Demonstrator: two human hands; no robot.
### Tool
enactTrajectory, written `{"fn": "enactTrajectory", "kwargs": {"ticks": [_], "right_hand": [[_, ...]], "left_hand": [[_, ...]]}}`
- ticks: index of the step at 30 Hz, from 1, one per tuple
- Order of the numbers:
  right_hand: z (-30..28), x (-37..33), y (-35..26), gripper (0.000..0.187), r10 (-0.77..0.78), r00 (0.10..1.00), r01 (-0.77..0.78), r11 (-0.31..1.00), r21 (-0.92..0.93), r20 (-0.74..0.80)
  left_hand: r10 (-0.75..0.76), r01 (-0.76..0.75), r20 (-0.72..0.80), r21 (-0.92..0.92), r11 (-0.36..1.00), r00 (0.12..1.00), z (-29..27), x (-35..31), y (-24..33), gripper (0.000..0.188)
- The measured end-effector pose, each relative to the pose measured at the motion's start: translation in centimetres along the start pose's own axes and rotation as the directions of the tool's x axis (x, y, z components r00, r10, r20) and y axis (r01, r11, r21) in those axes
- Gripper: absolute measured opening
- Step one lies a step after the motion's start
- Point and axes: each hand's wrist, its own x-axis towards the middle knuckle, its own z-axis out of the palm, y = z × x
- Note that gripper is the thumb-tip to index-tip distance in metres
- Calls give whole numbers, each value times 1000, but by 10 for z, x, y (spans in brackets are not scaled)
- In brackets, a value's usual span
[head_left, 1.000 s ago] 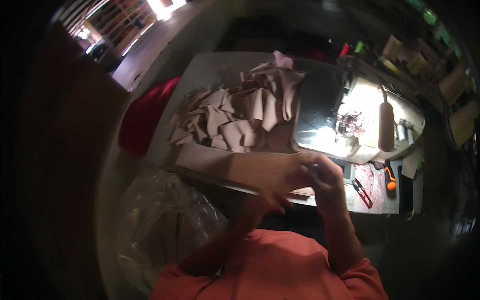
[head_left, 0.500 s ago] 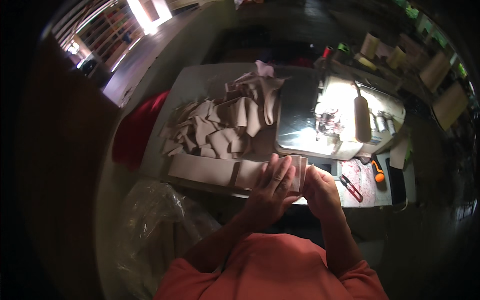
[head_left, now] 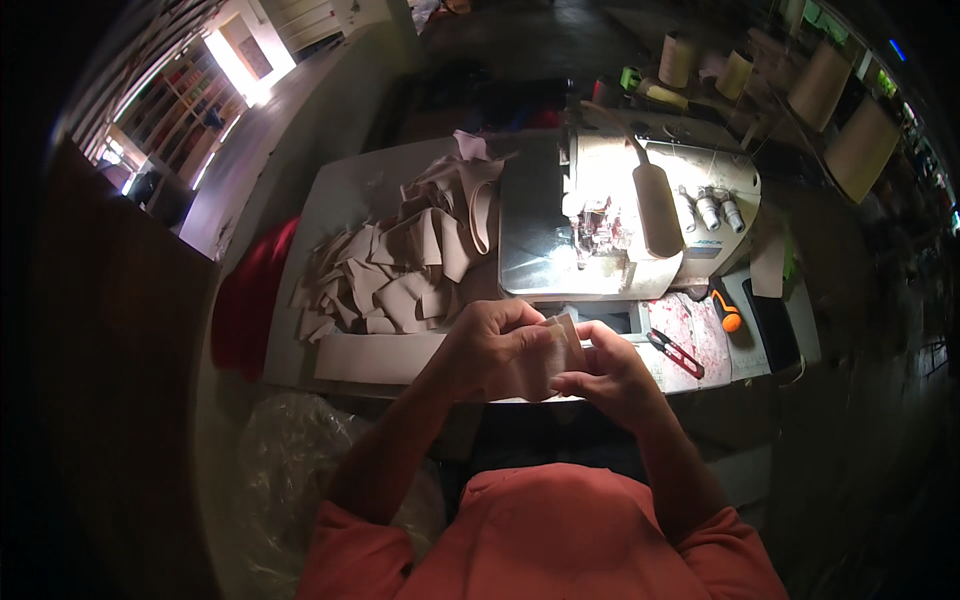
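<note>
Between my hands, above the table's front edge, is a small piece of beige fabric (head_left: 540,368), folded or layered. My left hand (head_left: 490,345) pinches its upper left part, thumb on top. My right hand (head_left: 612,375) grips its right edge between thumb and fingers. A long flat beige strip (head_left: 365,357) lies along the front of the table, partly behind my left forearm. Behind it spreads a loose heap of beige fabric pieces (head_left: 400,275). The sewing machine (head_left: 715,225), brightly lit, stands beyond my right hand, with its metal bed plate (head_left: 530,240) next to the heap.
Red-handled thread snips (head_left: 676,354), an orange-knobbed tool (head_left: 729,318) and a dark phone-like slab (head_left: 770,325) lie on the right. Thread cones (head_left: 835,85) stand at the back right. A clear plastic bag (head_left: 290,470) hangs low left; red cloth (head_left: 250,300) is beside the table.
My left hand has gone from lying flat on the fabric to pinching it. The small piece has been lifted off the strip and tilted up between both hands. The view has shifted somewhat.
</note>
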Motion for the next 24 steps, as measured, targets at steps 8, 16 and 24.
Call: {"fn": "enactTrajectory", "kwargs": {"ticks": [8, 16, 24], "right_hand": [[4, 0, -5, 45, -21, 999, 23, 999, 41, -48], [-17, 12, 6, 52, -57, 997, 65, 987, 149, -55], [-29, 22, 18, 54, -95, 976, 95, 995, -8, -194]], "left_hand": [[65, -43, -179, 124, 991, 982, 13, 3, 12, 23], [156, -69, -204, 379, 923, 967, 14, 33, 13, 21], [328, -219, -129, 514, 829, 936, 19, 59, 8, 21]]}}
